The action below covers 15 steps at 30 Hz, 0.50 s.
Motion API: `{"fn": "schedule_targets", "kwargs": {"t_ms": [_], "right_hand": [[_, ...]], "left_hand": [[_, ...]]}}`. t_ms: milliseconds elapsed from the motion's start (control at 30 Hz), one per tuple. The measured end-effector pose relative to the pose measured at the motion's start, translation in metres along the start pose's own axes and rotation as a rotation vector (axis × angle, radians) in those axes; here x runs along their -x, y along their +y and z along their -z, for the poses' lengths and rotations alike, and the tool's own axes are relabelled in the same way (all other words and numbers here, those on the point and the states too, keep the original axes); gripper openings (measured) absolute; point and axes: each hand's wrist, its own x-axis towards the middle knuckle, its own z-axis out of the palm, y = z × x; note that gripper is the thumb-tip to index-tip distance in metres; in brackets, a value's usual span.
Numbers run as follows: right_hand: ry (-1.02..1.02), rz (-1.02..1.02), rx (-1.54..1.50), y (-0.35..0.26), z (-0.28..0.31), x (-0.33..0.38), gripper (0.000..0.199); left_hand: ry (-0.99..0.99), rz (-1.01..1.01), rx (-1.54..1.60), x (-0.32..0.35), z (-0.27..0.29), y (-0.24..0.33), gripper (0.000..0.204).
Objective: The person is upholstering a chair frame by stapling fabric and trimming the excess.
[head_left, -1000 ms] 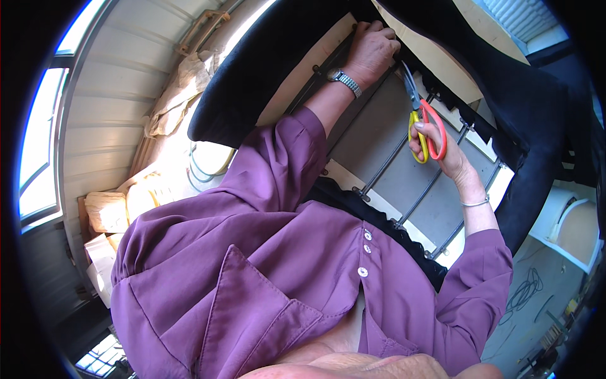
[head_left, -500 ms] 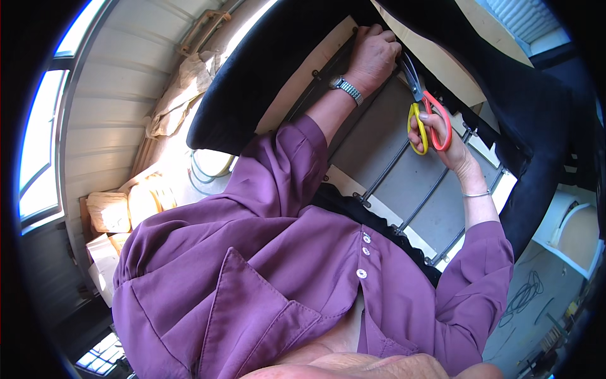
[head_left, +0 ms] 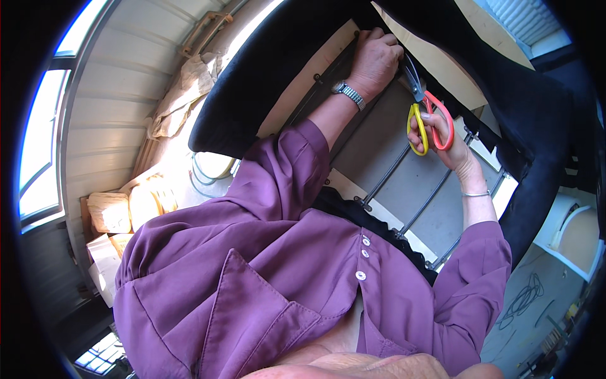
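Observation:
A chair-like frame covered in black fabric (head_left: 252, 82) stands in front of me, with its inside showing pale boards and dark metal springs (head_left: 387, 175). At the frame's far inner edge, my left hand (head_left: 377, 60) is closed on the black fabric; its fingertips are partly hidden. My right hand (head_left: 442, 142) grips a pair of scissors (head_left: 440, 120) with one yellow and one red handle loop. The blades are parted and point up and away, with their tips beside my left hand at the dark fabric edge.
Round wooden pieces (head_left: 108, 211) sit at the left by a window. Brown wrapping paper (head_left: 186, 95) lies along the ribbed wall. On the floor at the right are a coil of dark cable (head_left: 524, 300) and a white-edged curved piece (head_left: 571, 237).
The scissor blades look slightly wider apart, and the handle loops have spread a little. My left hand stays on the fabric, and the view has shifted slightly.

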Motion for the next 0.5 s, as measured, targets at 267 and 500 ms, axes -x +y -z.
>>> {"fn": "schedule_targets", "kwargs": {"t_ms": [267, 500], "right_hand": [[0.094, 0.091, -0.026, 0.015, -0.001, -0.016, 0.039], [0.108, 0.101, -0.002, 0.017, 0.0, -0.018, 0.035]], "left_hand": [[-0.029, 0.005, -0.001, 0.002, 0.002, -0.002, 0.009], [-0.03, -0.002, -0.001, 0.001, 0.003, -0.002, 0.008]]}}
